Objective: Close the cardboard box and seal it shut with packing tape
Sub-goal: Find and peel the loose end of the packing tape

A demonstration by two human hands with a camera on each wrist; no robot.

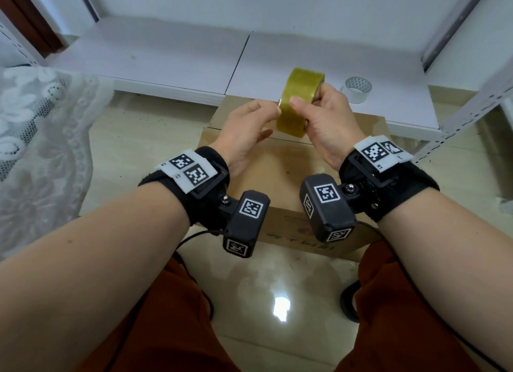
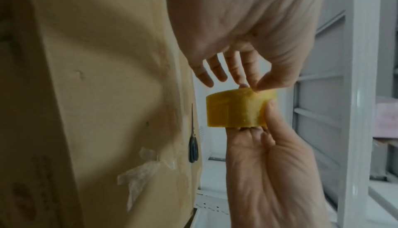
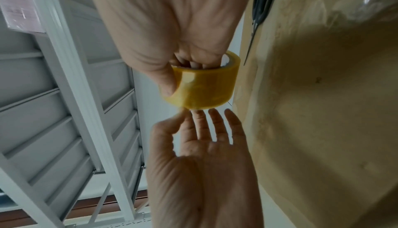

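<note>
A yellowish roll of packing tape (image 1: 298,105) is held in the air above the brown cardboard box (image 1: 277,163), whose top flaps lie down. My right hand (image 1: 308,102) grips the roll, fingers through its core and thumb on the outer face (image 3: 168,87). My left hand (image 1: 277,109) pinches the roll's near edge between thumb and forefinger, and its other fingers are spread straight (image 3: 217,124). In the left wrist view the pinch sits on the top rim of the tape roll (image 2: 234,110). I see no tape strip pulled out.
Black scissors (image 2: 193,145) lie on the far part of the box top. A second, clear tape roll (image 1: 358,89) stands on the white shelf board (image 1: 166,60) behind the box. A metal rack upright (image 1: 472,113) is at right, a lace curtain (image 1: 36,138) at left.
</note>
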